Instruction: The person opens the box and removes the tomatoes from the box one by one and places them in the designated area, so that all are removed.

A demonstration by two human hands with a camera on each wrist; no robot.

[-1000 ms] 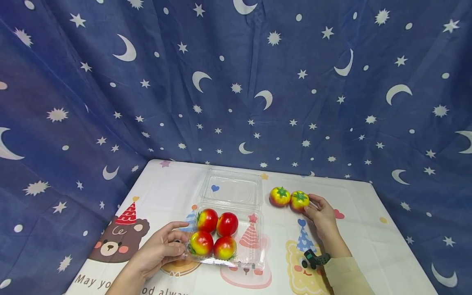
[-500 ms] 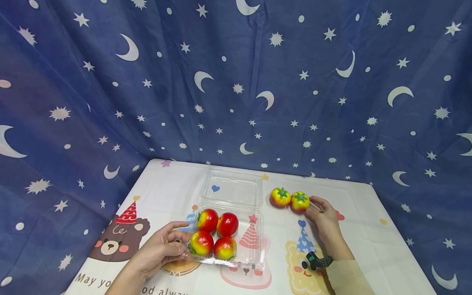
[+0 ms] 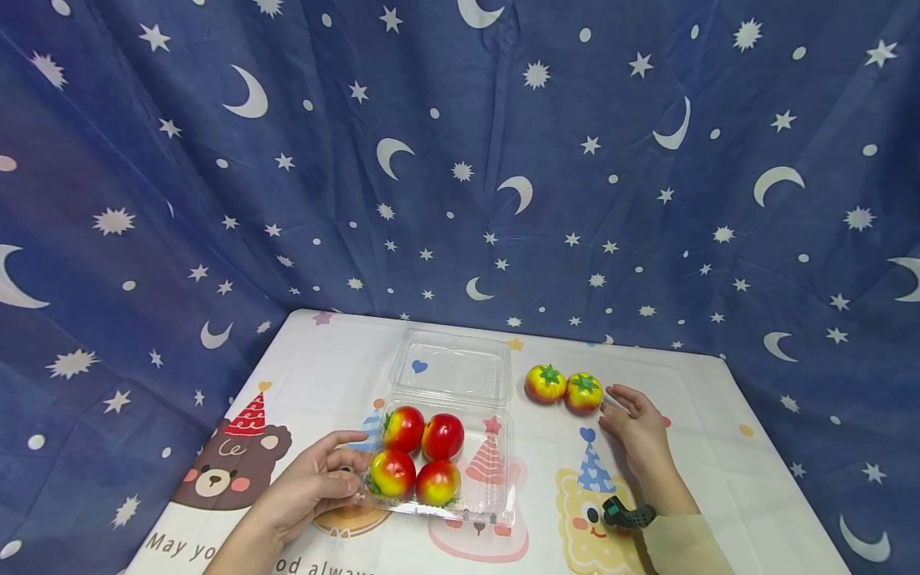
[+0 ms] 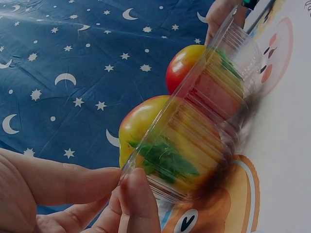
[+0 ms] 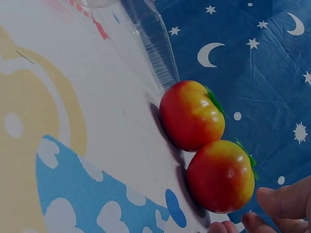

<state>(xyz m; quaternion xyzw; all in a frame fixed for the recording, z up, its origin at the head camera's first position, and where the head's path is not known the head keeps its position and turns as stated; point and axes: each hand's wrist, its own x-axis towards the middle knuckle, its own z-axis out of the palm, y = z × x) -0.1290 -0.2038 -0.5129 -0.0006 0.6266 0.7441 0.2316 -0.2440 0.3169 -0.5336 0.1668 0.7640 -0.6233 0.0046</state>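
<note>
A clear plastic clamshell box (image 3: 494, 499) lies with its lid folded back on the table. Several red-and-yellow tomatoes (image 3: 440, 482), glossy with green leafy tops, fill the left part of its base. My left hand (image 3: 311, 487) pinches the box's left rim between thumb and finger, as the left wrist view shows close up. To the right of the box, a pair of tomatoes sits side by side, leaf tops up: one tomato (image 3: 545, 384) on the left, another tomato (image 3: 584, 394) beside it. My right hand (image 3: 640, 431) is just right of this pair, fingers relaxed, a small gap between.
The lid (image 3: 453, 367) lies flat behind the base. A white cartoon-printed cloth (image 3: 704, 447) covers the table, and a blue curtain (image 3: 460, 160) with moons and stars hangs along its back and sides. A black strap (image 3: 628, 513) is on my right wrist.
My right hand has let go of the right-hand tomato and drawn back a little to the right. The left hand and the box have stayed in place.
</note>
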